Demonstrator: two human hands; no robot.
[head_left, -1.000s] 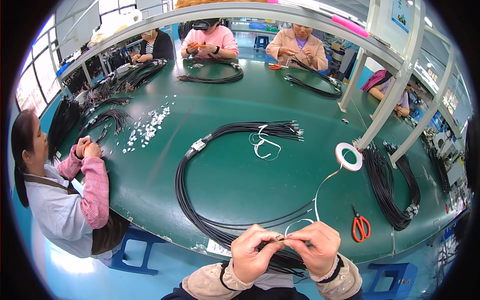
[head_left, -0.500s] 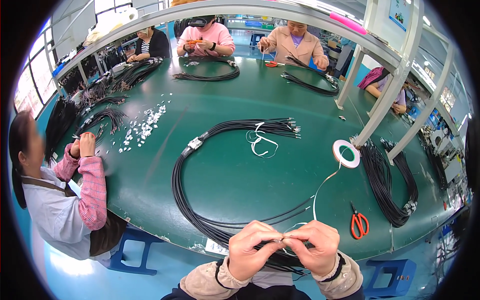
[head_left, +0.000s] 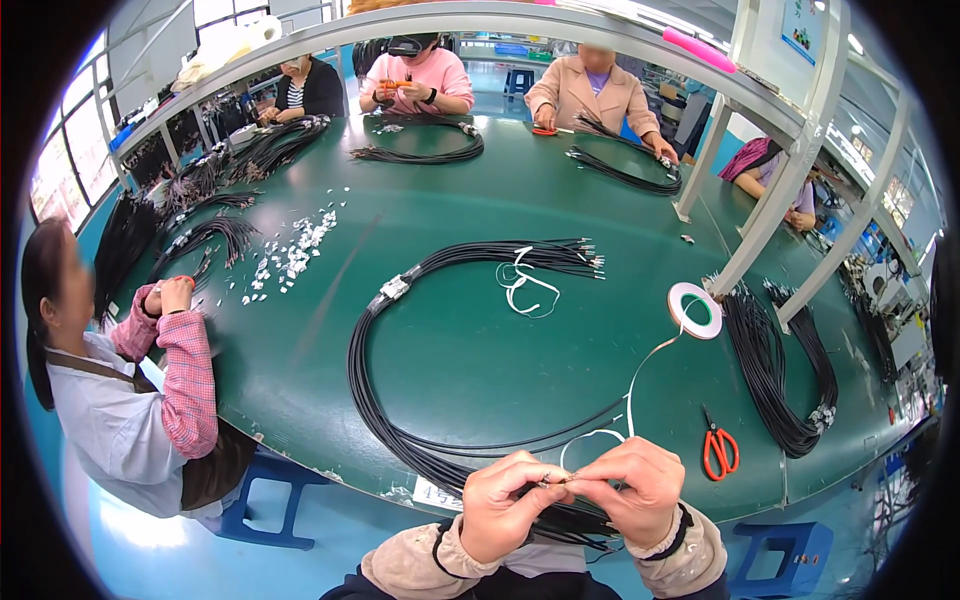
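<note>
My left hand (head_left: 508, 503) and right hand (head_left: 637, 490) pinched together the near end of the long black looped cable bundle (head_left: 400, 420) at the green tabletop (head_left: 300, 330) edge; it seemed light, limp, best gripped close to its tips.

Red-handled scissors (head_left: 719, 452) lie on the green counter (head_left: 470, 345), near a second black cable bundle (head_left: 790, 375) by a grey frame post (head_left: 775, 215). Small white pieces (head_left: 290, 255) are scattered toward the left. A person in a pink checked sleeve (head_left: 190, 375) sits at the left edge; others work along the far side.
</note>
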